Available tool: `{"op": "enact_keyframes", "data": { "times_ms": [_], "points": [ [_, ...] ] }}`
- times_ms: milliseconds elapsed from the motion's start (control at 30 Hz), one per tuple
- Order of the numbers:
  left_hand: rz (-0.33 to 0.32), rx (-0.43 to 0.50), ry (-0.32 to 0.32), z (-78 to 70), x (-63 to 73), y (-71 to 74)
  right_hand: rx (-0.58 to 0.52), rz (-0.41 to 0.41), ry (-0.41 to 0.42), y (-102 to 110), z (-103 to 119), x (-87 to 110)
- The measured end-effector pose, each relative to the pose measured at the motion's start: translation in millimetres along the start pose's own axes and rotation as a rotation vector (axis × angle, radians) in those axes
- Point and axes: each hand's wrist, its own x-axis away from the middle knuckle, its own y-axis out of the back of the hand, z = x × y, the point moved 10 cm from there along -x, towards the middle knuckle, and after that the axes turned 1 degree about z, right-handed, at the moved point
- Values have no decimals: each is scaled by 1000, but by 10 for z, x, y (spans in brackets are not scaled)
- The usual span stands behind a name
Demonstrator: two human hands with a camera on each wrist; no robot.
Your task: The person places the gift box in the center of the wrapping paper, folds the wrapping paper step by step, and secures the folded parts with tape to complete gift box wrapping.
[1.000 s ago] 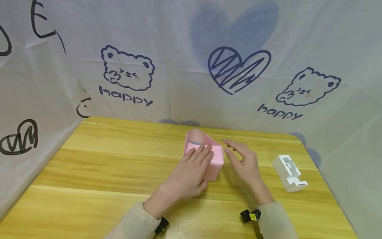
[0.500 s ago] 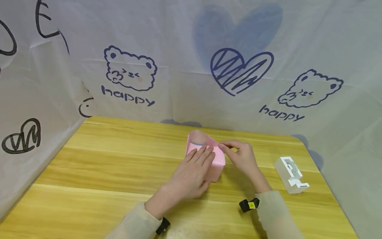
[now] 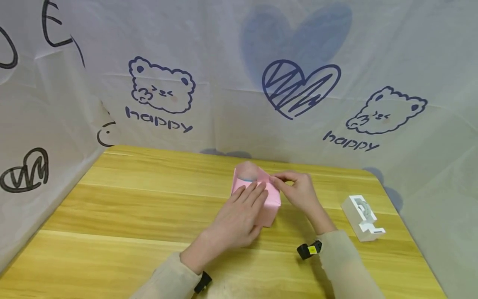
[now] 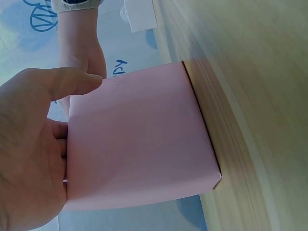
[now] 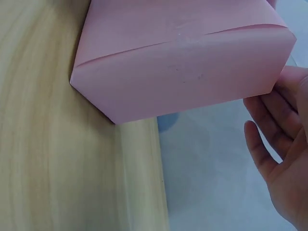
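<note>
A pink paper box (image 3: 268,215) stands on the wooden table, its rear flap (image 3: 247,169) raised. My left hand (image 3: 232,222) rests on the top with straight fingers; in the left wrist view its thumb lies along the upper edge of the box's smooth side (image 4: 139,139). At the right rear corner my right hand (image 3: 299,192) pinches the pink paper edge between thumb and index finger. In the right wrist view, clear tape (image 5: 187,38) crosses a seam on the box's side, and the hand's other fingers are loosely bent. The left hand covers part of the box top.
A white tape dispenser (image 3: 361,218) with a roll in it stands on the table (image 3: 130,216) at the right. Behind the table hangs a pale cloth (image 3: 224,50) with bear and heart drawings. Black wrist cameras sit beneath both sleeves.
My right hand, apart from the box a second ago, has moved left and taken hold of its right rear edge. My left hand has stayed on the top.
</note>
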Motion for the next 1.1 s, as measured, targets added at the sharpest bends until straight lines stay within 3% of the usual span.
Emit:
{"op": "enact_keyframes", "data": {
  "times_ms": [133,533,1100],
  "points": [
    [-9,2,1,2,-1,-6,-39,26,-64,-44,-28,-33],
    [-8,17,2,10,8,3,-151,12,-128,-124,-79,-110],
    [-4,22,-5,2,17,13,-264,-9,-80,-159,-14,-206]
  ]
}}
